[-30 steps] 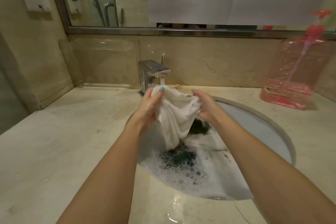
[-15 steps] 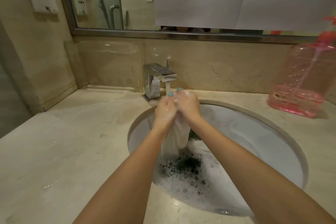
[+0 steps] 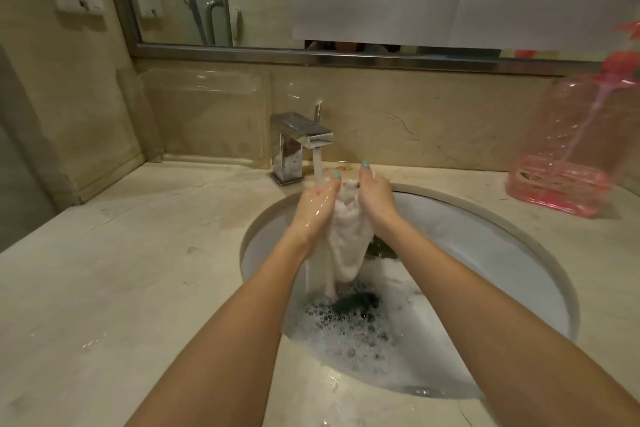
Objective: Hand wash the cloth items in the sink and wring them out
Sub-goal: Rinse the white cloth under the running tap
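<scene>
A white cloth [image 3: 346, 236] hangs bunched between my two hands above the round sink [image 3: 485, 239]. My left hand [image 3: 317, 208] grips its left side and is wet and shiny. My right hand [image 3: 375, 196] grips its right side. Both hold the cloth's top just under the running stream from the chrome tap [image 3: 299, 146]. The cloth's lower end dangles down to the foamy water [image 3: 363, 333]. A dark cloth [image 3: 356, 302] lies partly sunk in the suds, and another dark bit [image 3: 381, 250] shows behind my right wrist.
A pink transparent pump bottle [image 3: 571, 152] stands on the marble counter [image 3: 138, 270] at the back right. A clear plastic panel [image 3: 204, 114] leans on the back wall left of the tap. A mirror runs above the splashback.
My hands came together from holding the cloth spread apart, bunching it between them. They have since opened slightly around it under the tap stream.
</scene>
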